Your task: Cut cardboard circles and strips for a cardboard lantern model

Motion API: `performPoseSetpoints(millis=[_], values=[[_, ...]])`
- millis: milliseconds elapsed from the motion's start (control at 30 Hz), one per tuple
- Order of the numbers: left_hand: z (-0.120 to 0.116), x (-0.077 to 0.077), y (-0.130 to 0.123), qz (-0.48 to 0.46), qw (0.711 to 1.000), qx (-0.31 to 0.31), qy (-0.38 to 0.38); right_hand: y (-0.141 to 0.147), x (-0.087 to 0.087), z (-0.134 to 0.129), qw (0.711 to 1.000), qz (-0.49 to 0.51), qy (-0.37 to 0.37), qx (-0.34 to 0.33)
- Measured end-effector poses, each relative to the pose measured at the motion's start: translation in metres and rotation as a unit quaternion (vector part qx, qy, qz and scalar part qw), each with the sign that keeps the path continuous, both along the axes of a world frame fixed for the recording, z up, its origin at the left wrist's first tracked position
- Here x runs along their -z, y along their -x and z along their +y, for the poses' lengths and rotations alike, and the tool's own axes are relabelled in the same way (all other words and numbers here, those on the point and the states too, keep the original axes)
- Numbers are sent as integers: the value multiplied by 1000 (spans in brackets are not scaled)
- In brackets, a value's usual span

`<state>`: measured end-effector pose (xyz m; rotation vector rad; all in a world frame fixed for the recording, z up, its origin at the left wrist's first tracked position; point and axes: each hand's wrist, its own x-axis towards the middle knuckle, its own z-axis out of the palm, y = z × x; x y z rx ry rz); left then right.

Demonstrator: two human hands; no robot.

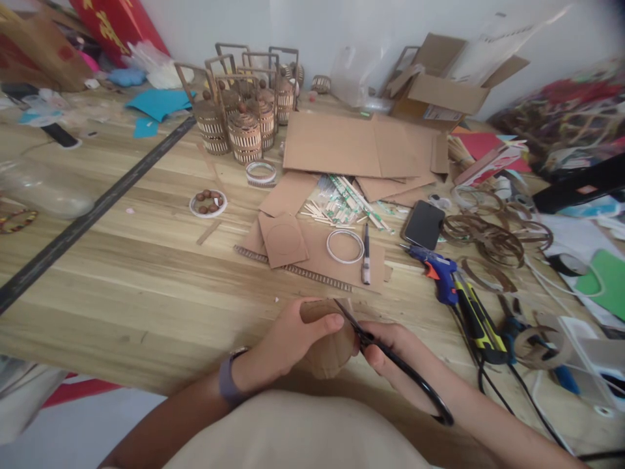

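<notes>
My left hand (297, 335) grips a roughly round piece of brown cardboard (327, 355), its thumb lying across the upper face. In my right hand (390, 352) is a pair of scissors (415, 378) with black handles. The blades point up and left and lie at the cardboard's upper right edge. Beyond my hands, a square of cardboard (284, 240) with a circle drawn on it rests on a larger sheet. Beside it lie a white ring (345, 246) and a black pen (366, 255).
Small lidded baskets with tall handles (245, 133) stand at the back. Stacked cardboard sheets (336, 143) lie near wooden sticks (349, 198). To the right are a phone (424, 225), a blue glue gun (434, 270), a yellow utility knife (478, 322), brown strip rings (498, 241) and cables.
</notes>
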<state>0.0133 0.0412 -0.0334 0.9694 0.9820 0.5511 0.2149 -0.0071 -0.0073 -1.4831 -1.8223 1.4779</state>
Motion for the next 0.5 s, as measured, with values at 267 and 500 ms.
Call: performPoseSetpoints(millis=[267,500], values=[[0,0,0,-14,1000,9,-10,1,-1,-1,1000,-22,16,-9],[0,3,1,-4,1000,18,-18,-1,-1,-2,1000,-19,20,-5]])
